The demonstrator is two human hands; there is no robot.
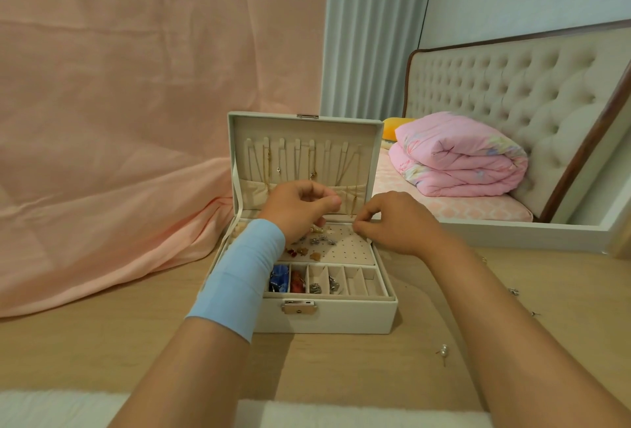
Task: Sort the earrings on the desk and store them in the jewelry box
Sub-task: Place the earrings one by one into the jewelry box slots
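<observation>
Only one cam here, a head-worn wide-angle, looking forward and down across the desk (102, 342), pretty close to the open jewelry box (327, 315) dead centre, with the bed (478, 209) off right.

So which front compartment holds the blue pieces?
The leftmost visible compartment, against the blue wrist wrap; its right neighbour holds red, others silver or nothing.

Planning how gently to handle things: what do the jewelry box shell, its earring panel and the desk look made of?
Jewelry box: probably white faux leather, smooth matte skin. Earring panel: beige velvety fabric, punched with holes. Desk: light wood or laminate, faint grain; cannot tell which.
</observation>
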